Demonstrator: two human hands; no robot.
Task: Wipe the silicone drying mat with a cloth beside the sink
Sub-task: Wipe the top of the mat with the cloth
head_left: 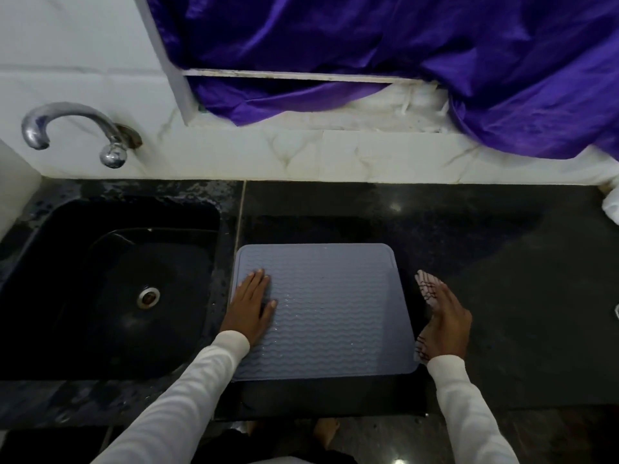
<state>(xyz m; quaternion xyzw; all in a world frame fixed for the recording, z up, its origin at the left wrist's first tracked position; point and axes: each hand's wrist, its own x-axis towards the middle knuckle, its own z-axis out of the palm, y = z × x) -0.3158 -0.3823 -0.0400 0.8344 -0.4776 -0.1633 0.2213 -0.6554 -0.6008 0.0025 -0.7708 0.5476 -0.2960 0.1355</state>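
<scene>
Grey mat (330, 309), ribbed in wavy lines, flat on the black counter (485, 262), just right of the black sink (110, 279), near edge close to the counter's front. Left hand (249, 306) palm-down on the mat's left part, fingers straight and together, thumb spread to the right, pressing flat, gripping nothing. Right hand (445, 321) just off the mat's right edge, over bare counter, turned on its side with fingers fairly straight and pointing away from the body; white cloth (426, 288) with dark check lines against the palm, one end sticking out past the fingertips, another bit showing below the heel of the hand near the wrist. Whether fingers curl round the cloth or merely lie against it: cannot tell from this angle. Cloth beside the mat's edge; touching it or not, unclear. White sleeves (469, 413) on both arms. Round metal drain (148, 298) in the sink floor. Chrome tap (77, 128) on the white marbled wall above the sink, spout curving left. Purple fabric (402, 45) draped over the ledge behind the counter, hanging lowest at the right. Wet spots on the counter round the sink rim. Bare feet (326, 430) on the floor below the counter edge.
</scene>
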